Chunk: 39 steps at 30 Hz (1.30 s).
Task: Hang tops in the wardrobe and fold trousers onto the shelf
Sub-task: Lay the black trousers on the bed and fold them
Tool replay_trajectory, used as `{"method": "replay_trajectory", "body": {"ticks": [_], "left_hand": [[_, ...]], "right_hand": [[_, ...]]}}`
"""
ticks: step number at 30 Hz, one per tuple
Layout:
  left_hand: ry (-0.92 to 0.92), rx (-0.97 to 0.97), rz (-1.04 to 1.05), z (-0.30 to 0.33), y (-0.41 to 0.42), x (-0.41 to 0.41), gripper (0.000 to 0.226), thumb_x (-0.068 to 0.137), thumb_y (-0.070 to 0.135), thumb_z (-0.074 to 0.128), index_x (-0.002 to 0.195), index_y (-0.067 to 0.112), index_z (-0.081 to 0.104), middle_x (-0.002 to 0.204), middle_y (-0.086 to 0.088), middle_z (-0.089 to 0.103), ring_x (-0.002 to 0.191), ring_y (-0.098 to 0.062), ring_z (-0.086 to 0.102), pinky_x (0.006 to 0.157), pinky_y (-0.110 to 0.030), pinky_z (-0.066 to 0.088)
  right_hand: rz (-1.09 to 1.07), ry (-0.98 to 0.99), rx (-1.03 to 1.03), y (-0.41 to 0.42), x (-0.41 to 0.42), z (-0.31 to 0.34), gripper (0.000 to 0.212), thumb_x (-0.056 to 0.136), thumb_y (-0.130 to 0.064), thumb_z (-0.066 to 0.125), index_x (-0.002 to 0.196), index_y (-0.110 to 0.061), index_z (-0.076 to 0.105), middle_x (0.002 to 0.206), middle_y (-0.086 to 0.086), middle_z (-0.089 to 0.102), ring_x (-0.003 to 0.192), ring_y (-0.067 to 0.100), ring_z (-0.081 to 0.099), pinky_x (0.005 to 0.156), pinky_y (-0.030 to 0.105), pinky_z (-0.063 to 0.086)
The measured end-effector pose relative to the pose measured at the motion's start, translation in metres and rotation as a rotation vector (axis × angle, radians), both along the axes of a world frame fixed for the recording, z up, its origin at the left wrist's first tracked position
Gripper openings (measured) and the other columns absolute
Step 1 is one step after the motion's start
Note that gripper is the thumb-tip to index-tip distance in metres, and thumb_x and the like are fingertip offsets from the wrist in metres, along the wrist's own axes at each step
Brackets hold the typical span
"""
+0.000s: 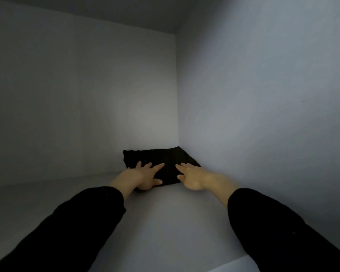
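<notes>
2 hands w/ fingers spread flat on 1 folded dark garment (pixel 161 158), prob. the trousers, lying on the shelf (pixel 175 222) in the far right corner, its back edge against the rear wall (pixel 86 105) & its right edge against the side wall (pixel 263 95). Left hand (pixel 145 177): fingers straight, palm at the bundle's near left edge, thumb low along the front; grips nothing. Right hand (pixel 190 177): same pose, fingers extended onto the near right part, nothing pinched. Hands sit apart, 1 per side. Step in hand, as judged: seating & smoothing the fold in place. To do it well: press evenly w/ both palms, push square to the corner so layers don't slide or bunch, then lift straight off w/o dragging the top layer. Fabric detail too dark to read. Black sleeves (pixel 67 232) fill the foreground.
</notes>
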<state>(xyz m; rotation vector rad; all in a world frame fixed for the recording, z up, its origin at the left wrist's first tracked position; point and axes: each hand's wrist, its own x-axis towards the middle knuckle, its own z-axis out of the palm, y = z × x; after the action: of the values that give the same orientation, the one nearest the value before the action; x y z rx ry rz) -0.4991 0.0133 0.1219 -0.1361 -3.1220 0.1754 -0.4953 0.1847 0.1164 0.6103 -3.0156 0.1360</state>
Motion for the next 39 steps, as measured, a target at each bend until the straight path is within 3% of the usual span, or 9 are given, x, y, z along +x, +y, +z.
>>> {"method": "replay_trajectory", "body": {"ticks": [6,8,10,13,19,26,30,34,39], "left_hand": [[0.123,0.014,0.004,0.006,0.004,0.034,0.064,0.099,0.048,0.03,0.149,0.032,-0.006,0.159,-0.005,-0.003,0.145,-0.031,-0.003,0.117,-0.05,0.007],[0.23,0.084,-0.023,0.009,0.006,0.062,0.059,0.101,0.04,0.032,0.151,0.026,0.004,0.158,-0.007,0.009,0.144,-0.029,0.01,0.115,-0.045,0.019],[0.37,0.03,-0.03,0.012,0.007,0.103,0.052,0.101,0.033,0.033,0.149,0.022,0.017,0.153,-0.008,0.026,0.137,-0.029,0.031,0.107,-0.041,0.033],[0.496,-0.004,0.007,0.019,0.0,0.164,0.047,0.1,0.028,0.034,0.146,0.022,0.026,0.142,-0.01,0.042,0.121,-0.033,0.048,0.092,-0.04,0.041],[0.554,0.136,0.207,-0.011,-0.004,0.312,0.046,0.097,0.029,0.041,0.142,0.021,0.034,0.139,-0.008,0.045,0.124,-0.032,0.045,0.093,-0.04,0.04],[0.77,0.366,0.428,-0.074,-0.039,0.487,0.041,0.097,0.024,0.044,0.137,0.021,0.044,0.137,-0.003,0.049,0.118,-0.027,0.052,0.095,-0.041,0.043],[0.739,0.407,0.585,-0.132,-0.039,0.592,0.041,0.092,0.03,0.042,0.13,0.022,0.052,0.13,-0.003,0.056,0.118,-0.027,0.054,0.094,-0.042,0.045],[0.663,0.456,0.839,-0.219,-0.032,0.737,0.032,0.094,0.024,0.048,0.125,0.023,0.055,0.123,0.002,0.062,0.113,-0.022,0.057,0.094,-0.038,0.046],[0.418,0.533,1.206,-0.321,-0.006,0.905,0.037,0.096,0.029,0.043,0.132,0.028,0.046,0.129,0.003,0.055,0.117,-0.02,0.053,0.096,-0.037,0.043]], "right_hand": [[0.025,0.024,-0.126,0.003,0.017,0.0,0.052,0.105,-0.029,0.023,0.152,-0.018,0.005,0.16,0.007,-0.001,0.147,0.023,0.002,0.117,0.031,0.004],[0.051,0.058,-0.154,0.007,0.032,0.001,0.051,0.105,-0.029,0.025,0.152,-0.018,0.01,0.159,0.009,0.01,0.145,0.025,0.015,0.116,0.031,0.014],[0.097,0.098,-0.189,0.009,0.054,0.004,0.05,0.104,-0.029,0.028,0.151,-0.019,0.017,0.155,0.01,0.025,0.139,0.027,0.029,0.113,0.033,0.026],[0.204,0.201,-0.323,-0.001,0.094,0.01,0.047,0.101,-0.028,0.036,0.147,-0.018,0.031,0.144,0.011,0.045,0.128,0.029,0.045,0.106,0.034,0.037],[0.457,0.319,-0.446,-0.046,0.211,0.0,0.042,0.099,-0.02,0.032,0.14,-0.024,0.039,0.128,0.011,0.058,0.113,0.033,0.054,0.091,0.041,0.047],[0.738,0.302,-0.573,-0.093,0.354,-0.039,0.036,0.099,-0.019,0.036,0.133,-0.019,0.049,0.13,0.002,0.059,0.118,0.026,0.053,0.093,0.033,0.041],[0.845,-0.011,-0.811,-0.111,0.445,-0.113,0.027,0.095,-0.014,0.048,0.119,-0.012,0.061,0.109,0.007,0.07,0.103,0.028,0.063,0.089,0.038,0.047],[1.056,-0.29,-0.503,-0.143,0.572,-0.215,0.023,0.094,-0.019,0.05,0.113,-0.015,0.063,0.109,0.01,0.07,0.103,0.032,0.063,0.086,0.041,0.049],[1.301,-0.634,-0.153,-0.173,0.72,-0.29,0.028,0.096,-0.025,0.048,0.121,-0.023,0.061,0.113,-0.002,0.068,0.104,0.016,0.06,0.089,0.025,0.043]]}}
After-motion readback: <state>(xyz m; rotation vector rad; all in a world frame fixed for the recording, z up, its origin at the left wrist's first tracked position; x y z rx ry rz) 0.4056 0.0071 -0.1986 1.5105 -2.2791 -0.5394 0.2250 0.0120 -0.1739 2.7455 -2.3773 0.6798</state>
